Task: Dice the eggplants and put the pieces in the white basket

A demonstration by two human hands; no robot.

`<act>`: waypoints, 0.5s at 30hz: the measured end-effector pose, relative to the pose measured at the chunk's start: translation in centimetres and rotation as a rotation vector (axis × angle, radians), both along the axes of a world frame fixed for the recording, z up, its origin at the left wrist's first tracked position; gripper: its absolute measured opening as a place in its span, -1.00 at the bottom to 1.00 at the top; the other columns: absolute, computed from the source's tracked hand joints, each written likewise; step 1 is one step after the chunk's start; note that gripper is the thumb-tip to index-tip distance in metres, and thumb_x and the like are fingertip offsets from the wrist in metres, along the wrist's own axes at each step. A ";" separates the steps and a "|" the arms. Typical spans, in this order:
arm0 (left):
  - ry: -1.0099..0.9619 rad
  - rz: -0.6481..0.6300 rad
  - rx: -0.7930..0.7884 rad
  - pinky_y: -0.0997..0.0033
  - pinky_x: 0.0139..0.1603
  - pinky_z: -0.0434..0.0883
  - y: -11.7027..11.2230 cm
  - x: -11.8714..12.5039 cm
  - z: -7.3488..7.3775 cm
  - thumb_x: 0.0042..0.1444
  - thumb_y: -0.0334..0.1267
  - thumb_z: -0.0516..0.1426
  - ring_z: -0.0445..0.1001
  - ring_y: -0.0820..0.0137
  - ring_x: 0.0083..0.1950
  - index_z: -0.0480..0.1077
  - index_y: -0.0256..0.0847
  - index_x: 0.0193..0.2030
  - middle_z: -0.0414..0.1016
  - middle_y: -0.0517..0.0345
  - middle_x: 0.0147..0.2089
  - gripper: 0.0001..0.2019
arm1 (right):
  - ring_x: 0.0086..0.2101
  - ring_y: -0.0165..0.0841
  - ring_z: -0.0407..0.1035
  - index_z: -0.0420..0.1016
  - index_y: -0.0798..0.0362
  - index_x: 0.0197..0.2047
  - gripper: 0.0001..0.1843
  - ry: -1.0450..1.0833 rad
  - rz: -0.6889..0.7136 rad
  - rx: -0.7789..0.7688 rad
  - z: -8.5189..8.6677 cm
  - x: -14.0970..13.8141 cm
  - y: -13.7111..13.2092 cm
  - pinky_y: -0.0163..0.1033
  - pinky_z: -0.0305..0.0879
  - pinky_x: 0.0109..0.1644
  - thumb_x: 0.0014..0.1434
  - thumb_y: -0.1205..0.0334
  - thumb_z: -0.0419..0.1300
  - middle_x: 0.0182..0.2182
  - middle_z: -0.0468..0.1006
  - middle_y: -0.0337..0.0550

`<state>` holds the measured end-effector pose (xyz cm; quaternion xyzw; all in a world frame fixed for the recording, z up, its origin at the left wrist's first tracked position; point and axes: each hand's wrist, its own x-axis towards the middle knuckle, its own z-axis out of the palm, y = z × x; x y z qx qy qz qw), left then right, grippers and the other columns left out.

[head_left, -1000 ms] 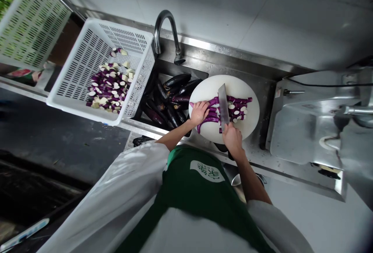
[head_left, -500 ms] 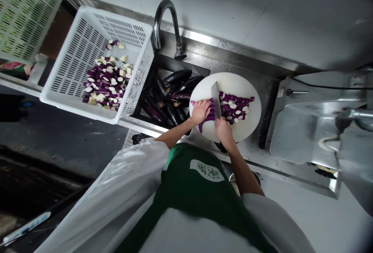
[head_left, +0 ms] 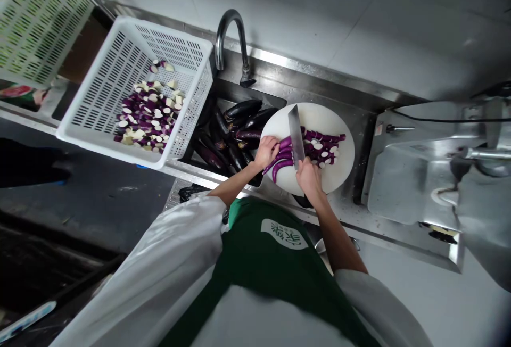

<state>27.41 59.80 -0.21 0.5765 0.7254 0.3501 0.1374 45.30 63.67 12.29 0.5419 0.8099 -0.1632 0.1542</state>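
1. Looking down past the green apron (head_left: 279, 262) and white sleeves, I see both bare forearms reach to a round white cutting board (head_left: 319, 115) on the steel tabletop (head_left: 359, 214).
2. The right hand (head_left: 308, 172) is wrapped shut round the handle of a cleaver (head_left: 296, 134). Its blade stands across a bunch of long purple eggplants (head_left: 281, 162) lying side by side on the board.
3. The left hand (head_left: 266, 150) has its fingers curled and pressed down on the uncut ends at the left of the blade, just beside it.
4. To the right of the blade lie the cut slices (head_left: 323, 147), pale faces up, on the same board.
5. By my reading, the slicing is well along: only short lengths are left under the left hand. Another cut calls for that hand to edge back with its fingertips tucked, as the room between knuckles and blade is small.
6. Beyond the left hand, a sink holds a heap of whole dark eggplants (head_left: 239, 110), under a curved faucet (head_left: 231, 33).
7. Farther left, a white slotted basket (head_left: 99, 102) sits tilted with a pile of cut pieces (head_left: 146, 121) inside.
8. At the right stands a metal machine (head_left: 411, 182), well apart from the board.
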 end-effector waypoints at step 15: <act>0.012 -0.079 -0.049 0.07 0.18 0.29 1.2 0.2 -0.9 0.51 -0.13 -0.18 0.38 0.18 0.04 0.47 -0.16 -0.01 0.48 -0.06 -0.04 -0.59 | -0.03 -0.12 0.54 0.41 0.20 0.12 -0.67 0.012 0.001 -0.107 -2.2 -2.3 0.6 -0.20 0.31 0.02 0.49 0.26 -0.09 -0.05 0.61 0.23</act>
